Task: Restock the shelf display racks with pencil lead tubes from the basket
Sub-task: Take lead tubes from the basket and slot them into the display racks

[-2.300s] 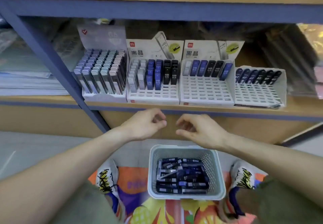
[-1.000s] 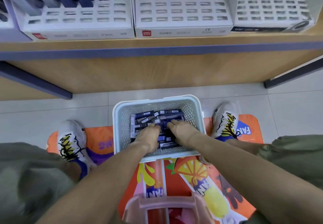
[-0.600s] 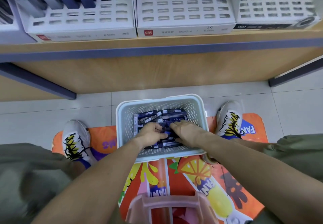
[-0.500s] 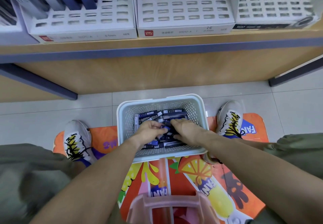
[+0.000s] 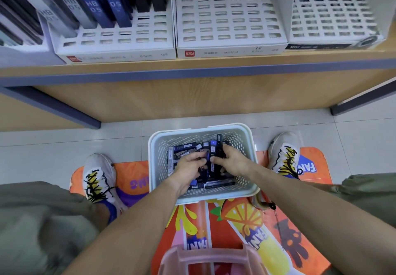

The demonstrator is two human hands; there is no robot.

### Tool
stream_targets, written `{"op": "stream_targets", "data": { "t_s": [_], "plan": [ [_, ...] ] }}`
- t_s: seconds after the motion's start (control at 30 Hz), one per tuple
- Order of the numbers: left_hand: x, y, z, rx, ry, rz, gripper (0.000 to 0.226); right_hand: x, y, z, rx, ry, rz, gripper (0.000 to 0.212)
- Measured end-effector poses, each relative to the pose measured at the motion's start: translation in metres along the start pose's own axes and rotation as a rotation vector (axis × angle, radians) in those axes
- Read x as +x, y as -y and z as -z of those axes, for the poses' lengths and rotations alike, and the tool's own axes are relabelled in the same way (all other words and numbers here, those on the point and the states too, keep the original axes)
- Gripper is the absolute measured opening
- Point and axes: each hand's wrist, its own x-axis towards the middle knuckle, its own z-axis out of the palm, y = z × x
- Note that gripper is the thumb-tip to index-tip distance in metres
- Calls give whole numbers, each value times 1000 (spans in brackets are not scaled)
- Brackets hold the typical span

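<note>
A pale grey perforated basket point(image 5: 155, 167) stands on the floor between my feet, holding several dark blue and black pencil lead tubes point(image 5: 182, 147). Both hands are inside it. My right hand point(image 5: 232, 163) grips a small bunch of tubes point(image 5: 216, 146) that stick up toward the basket's far wall. My left hand point(image 5: 189, 166) curls round a blue tube point(image 5: 207, 156) beside that bunch. On the shelf above stand white slotted display racks: the left one point(image 5: 115, 39) partly filled, the middle one point(image 5: 229, 24) and right one point(image 5: 334, 19) with tubes only in the back row.
An orange printed mat point(image 5: 235, 221) lies under the basket, with my shoes point(image 5: 98, 180) on either side. A pink plastic stool point(image 5: 212, 259) is at the bottom edge. The wooden shelf edge point(image 5: 192, 69) with blue metal frame runs above the tiled floor.
Both hands dropped from in front of the shelf into the basket and gathered tubes. In the last half second the right hand has raised a bunch of tubes upright.
</note>
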Motion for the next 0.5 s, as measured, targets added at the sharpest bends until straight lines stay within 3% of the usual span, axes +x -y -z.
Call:
{"op": "stream_targets", "data": {
  "t_s": [0.13,0.3,0.5],
  "plan": [
    [4,-2,-5,38,-101,-21,19,-3,2,-4,40,24,-9,30],
    [9,-4,-4,195,-87,-85,25,-5,3,-4,46,15,-15,21],
    [12,4,0,474,-85,-292,28,-3,0,0,122,4,-51,27]
  ]
}}
